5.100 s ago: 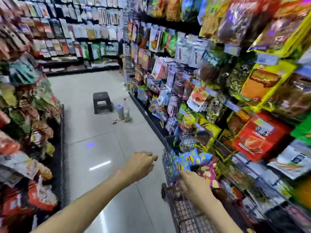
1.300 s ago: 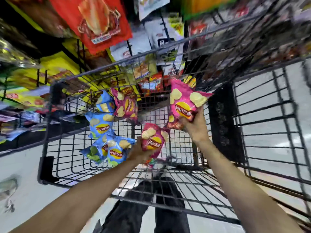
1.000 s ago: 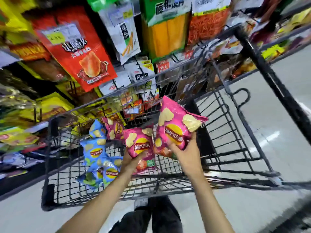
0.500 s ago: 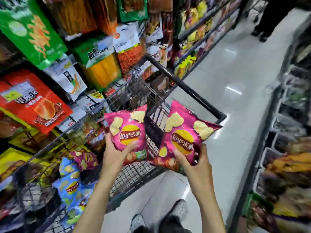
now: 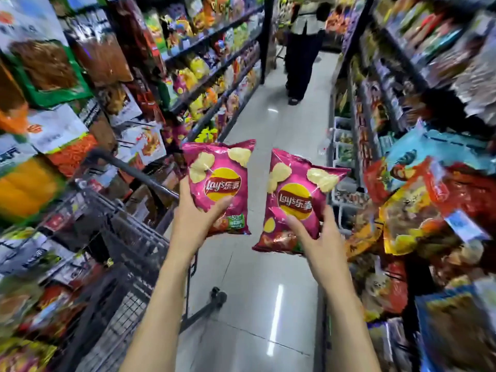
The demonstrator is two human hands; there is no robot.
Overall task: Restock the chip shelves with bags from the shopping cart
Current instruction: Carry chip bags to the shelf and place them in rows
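Two pink chip bags are out of the cart and in the air over the aisle floor (image 5: 279,124), so the picking-up part of this round looks finished and the shelving part has not begun. The left hand (image 5: 197,218) grips the left pink bag (image 5: 218,185) from below, thumb across its front and fingers curled behind its lower edge; the bag stands nearly upright. The right hand (image 5: 319,245) holds the right pink bag (image 5: 296,200) the same way, thumb on the front near the yellow logo, the bag tilted with its top leaning toward 1 o'clock. The two bags sit side by side, near each other but not touching. The shopping cart (image 5: 115,237) stands at about 8 o'clock from the hands, pushed against the left shelving (image 5: 214,76); its basket is too blurred here to tell how many bags remain inside, so what is left of the whole job cannot be read off. Yellow and pink chip bags show on the left shelves toward 11 o'clock, farther down the aisle, and in my judgement that is the likely destination. The right shelves (image 5: 402,63) from 1 to 4 o'clock carry mixed snack packs. Another person (image 5: 303,49) stands in the aisle at 12 o'clock. Neither bag is yet near any shelf edge.
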